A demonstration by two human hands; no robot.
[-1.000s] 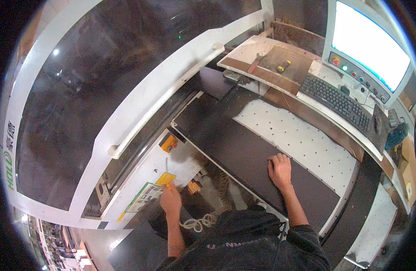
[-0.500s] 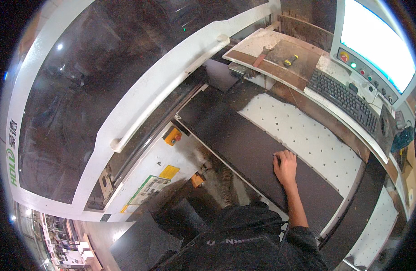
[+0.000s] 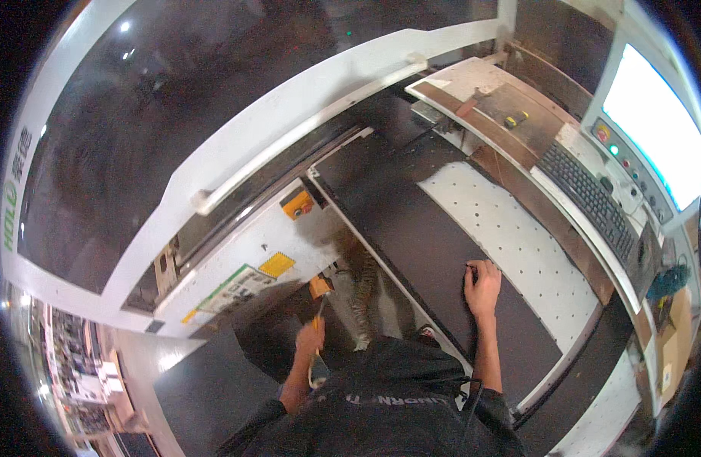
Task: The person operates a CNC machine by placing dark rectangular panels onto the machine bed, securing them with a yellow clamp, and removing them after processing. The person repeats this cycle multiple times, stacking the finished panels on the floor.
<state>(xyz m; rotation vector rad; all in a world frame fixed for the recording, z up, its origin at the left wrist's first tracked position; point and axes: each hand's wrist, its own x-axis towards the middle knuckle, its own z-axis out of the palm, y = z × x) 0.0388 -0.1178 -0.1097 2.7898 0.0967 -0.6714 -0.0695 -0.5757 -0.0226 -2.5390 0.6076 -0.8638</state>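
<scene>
Your left hand (image 3: 310,337) is back in view, low by your body, where half a second ago it could not be seen; your fingers wrap around what looks like an air gun (image 3: 317,322), its slim tip pointing up past your knuckles. Your right hand (image 3: 482,288) stays on the dark panel (image 3: 411,228), fingers loosely curled against its face; you cannot tell from here whether anything small sits under them. The panel lies flat on the machine bed in the same place as before, so the work in hand seems to have shifted to your left side while your right probably just steadies or rests. The panel is long, straight-edged and nearly black, with a dull, smooth-looking sheen. Along its right side shows the white perforated bed surface (image 3: 503,228), dotted with small round holes. A piece of pale tubing (image 3: 314,375) hangs just below your left hand, and a ribbed hose (image 3: 362,293) runs down near it, greyish and dusty. To its left, the white painted cabinet wall (image 3: 244,255) carries a flat yellow label (image 3: 276,264) and a boxy orange switch housing (image 3: 296,204) with a round red button.
</scene>
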